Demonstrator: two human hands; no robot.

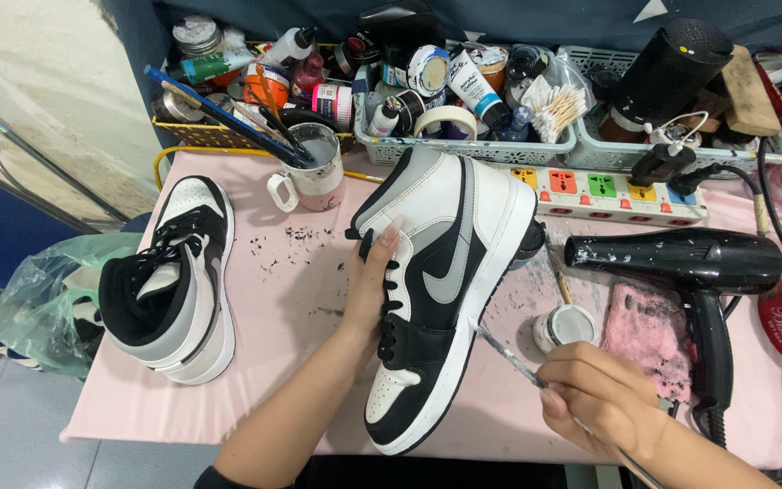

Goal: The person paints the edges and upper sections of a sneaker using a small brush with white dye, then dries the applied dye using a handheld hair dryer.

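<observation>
**Painting brush at the sole of a tilted high-top**

Holding the black, white and grey sneaker [441, 272] on its side on the pink table [273, 362], the left hand [375, 285] lies flat with open fingers over the laces. The shoe's long axis runs diagonally: toe toward the near edge, collar toward the baskets at the back. The right hand [604, 398] pinches a thin brush [509, 358], its tip touching the white sole edge.

A matching sneaker [174, 281] stands upright to the left. A small open paint jar [565, 326] sits just right of the sole, beside a black hair dryer [690, 272]. Behind, a white power strip [617, 192] shows coloured square switches, and a grey basket [463, 149] holds round tape rolls, tubes and bottles.
</observation>
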